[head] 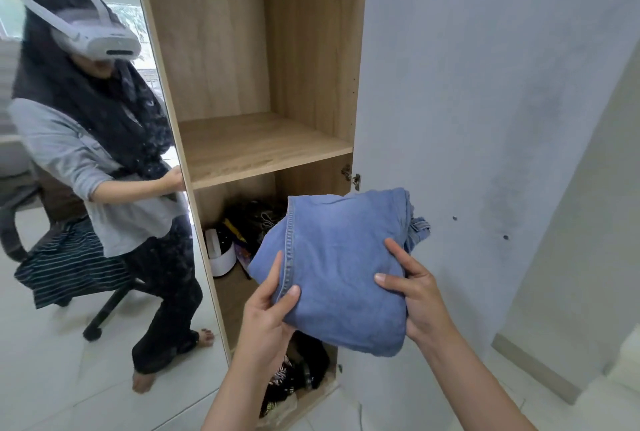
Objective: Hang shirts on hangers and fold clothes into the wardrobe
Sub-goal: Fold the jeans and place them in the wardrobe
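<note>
I hold a folded blue denim garment (341,271) in front of the open wardrobe (252,49), my left hand (266,318) gripping its near left corner with the thumb laid over the stitched seam and the fingers (277,326) curled beneath, my right hand (414,295) grasping the right edge with the thumb and forefinger on top. The bundle is in the air between both hands, touching no shelf, and it covers part of the lower compartment, where dark clothes (258,219) and a white container (220,254) already lie. The bare wooden shelf (256,150) sits above and beyond the garment, away from me and a little to the left, so I judge the coming move to be a lift and a push forward over the shelf's front edge. The fold's long axis runs from my near hands up and away toward the wardrobe, nearly in line with that push. My left hand is nearer the opening; my right is nearer the open grey door (467,101). The denim looks soft and thick, faded mid-blue, loosely folded, with a frayed end (419,226) spilling out at the far right corner that could slip loose. The mirror (86,153) on the left door reflects a seated person in a headset.
</note>
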The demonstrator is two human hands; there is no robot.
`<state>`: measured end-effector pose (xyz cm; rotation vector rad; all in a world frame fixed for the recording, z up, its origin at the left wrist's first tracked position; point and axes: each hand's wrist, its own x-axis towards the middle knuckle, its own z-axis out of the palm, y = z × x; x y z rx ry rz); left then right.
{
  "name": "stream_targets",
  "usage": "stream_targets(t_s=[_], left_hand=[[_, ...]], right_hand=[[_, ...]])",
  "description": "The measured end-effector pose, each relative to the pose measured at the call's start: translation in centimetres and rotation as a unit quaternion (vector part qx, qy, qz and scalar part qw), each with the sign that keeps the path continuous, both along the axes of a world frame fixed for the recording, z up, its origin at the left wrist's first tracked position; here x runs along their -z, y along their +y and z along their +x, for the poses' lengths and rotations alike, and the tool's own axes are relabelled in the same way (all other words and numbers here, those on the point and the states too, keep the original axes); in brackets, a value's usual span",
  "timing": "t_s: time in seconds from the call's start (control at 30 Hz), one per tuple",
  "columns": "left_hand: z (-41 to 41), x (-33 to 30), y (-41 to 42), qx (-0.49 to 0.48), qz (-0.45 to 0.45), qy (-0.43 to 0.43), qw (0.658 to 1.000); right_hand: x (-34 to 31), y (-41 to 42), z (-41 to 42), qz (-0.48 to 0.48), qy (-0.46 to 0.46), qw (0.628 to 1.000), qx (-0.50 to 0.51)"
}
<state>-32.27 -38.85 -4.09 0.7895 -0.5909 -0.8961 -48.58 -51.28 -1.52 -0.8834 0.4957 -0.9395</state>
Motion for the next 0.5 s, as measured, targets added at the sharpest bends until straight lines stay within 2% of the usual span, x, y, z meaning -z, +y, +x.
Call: stream_targets(t_s=[0.13,0.27,0.5], left_hand=[[0.3,-2.6,-0.3,-0.007,-0.046,-0.071,0.996],[1.0,-4.8,-0.6,-0.033,-0.044,-0.143,0.988],[1.5,-8.0,-1.7,-0.066,-0.067,-0.113,0.989]], right_hand=[[-2.0,-0.9,0.3,-0.014,-0.015,1.0,-0.004],[-3.8,-1.4,1.0,-0.029,-0.032,0.999,-0.007],[-6.8,-3.3,3.0,-0.071,-0.052,0.996,-0.022]])
